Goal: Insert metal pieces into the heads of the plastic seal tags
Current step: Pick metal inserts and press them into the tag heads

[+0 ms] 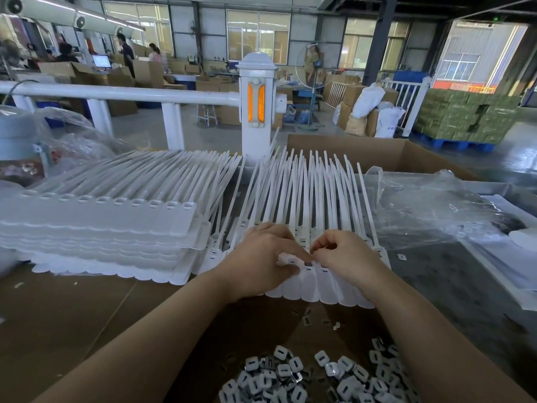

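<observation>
A strip of joined white plastic seal tags (325, 289) lies in front of me, heads toward the middle, long tails fanning away. My left hand (261, 257) rests on the strip and pinches a tag head (291, 260) between thumb and fingers. My right hand (345, 257) has its fingers curled, pinching something small at the tag heads; the piece itself is hidden. A heap of small metal pieces (316, 376) lies on the cardboard near me, between my forearms.
A tall stack of tag strips (110, 225) sits at the left. Crumpled clear plastic (436, 210) and an open cardboard box (377, 152) lie at the right and back. A white railing post (257, 112) stands behind. People work far off.
</observation>
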